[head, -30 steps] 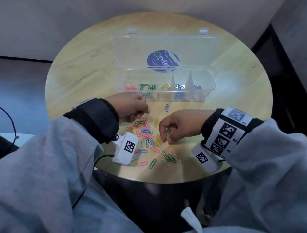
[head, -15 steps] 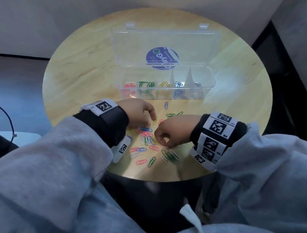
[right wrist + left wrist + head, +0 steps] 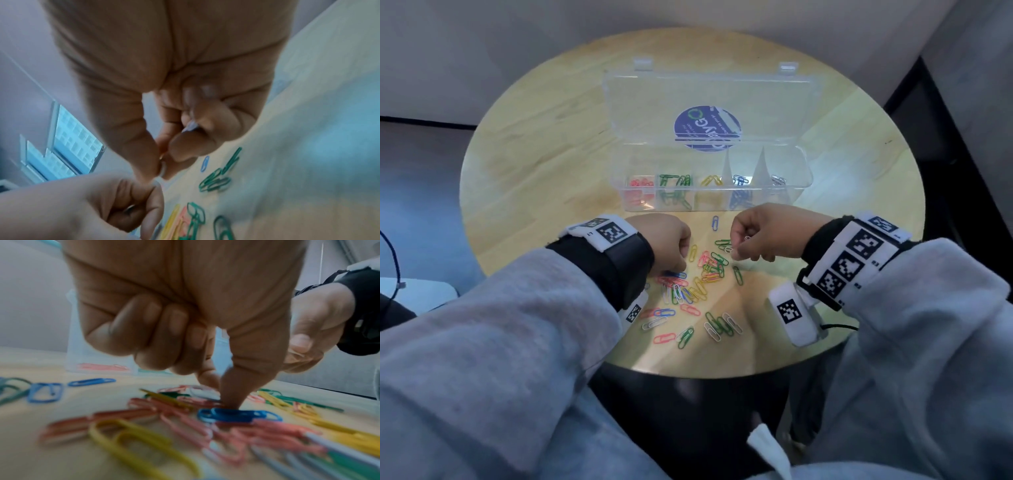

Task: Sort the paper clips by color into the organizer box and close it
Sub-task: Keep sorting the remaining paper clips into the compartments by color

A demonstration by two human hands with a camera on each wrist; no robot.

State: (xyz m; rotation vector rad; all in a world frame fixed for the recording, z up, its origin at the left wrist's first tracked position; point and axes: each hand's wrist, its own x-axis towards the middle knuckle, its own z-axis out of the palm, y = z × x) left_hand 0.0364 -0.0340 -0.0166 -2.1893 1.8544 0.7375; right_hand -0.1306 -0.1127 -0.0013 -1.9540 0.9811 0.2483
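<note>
Surface: round pale-wood surface (image 3: pixel 551 144) carrying everything, its near edge between the two grey sleeves.
Organizer box: clear plastic organizer box (image 3: pixel 803 178) standing toward the far side of the surface, its clear lid (image 3: pixel 640 102) swung back and open, a round blue sticker (image 3: pixel 707 128) on the lid. White dividers split it into a row of compartments — from the left: pink-red clips, green clips, yellow clips, blue clips, and silver-white clips at the far right.
Loose pile: scattered heap of coloured wire paper clips (image 3: pixel 697 287) on the surface in front of the box, between and beneath the two hands; pink, yellow, green, blue and white lie mixed and overlapping.
Stray clip: one blue paper clip (image 3: pixel 715 222) lying alone between the pile and the front wall of the box.
Left hand: left hand (image 3: pixel 666 240) low over the left part of the pile, three fingers curled into the palm; the left wrist view shows the thumb tip (image 3: pixel 232 395) down on a blue paper clip (image 3: pixel 238 416) with the index finger close behind it — the grip pinches at that clip, which lies on the heap.
Right hand: right hand (image 3: pixel 767 236) raised a little above the right side of the pile, near the box front. Its grip is clenched on small silver-white paper clips (image 3: pixel 190 126), one pinched at the thumb and fingertip, more tucked under the curled fingers.
</note>
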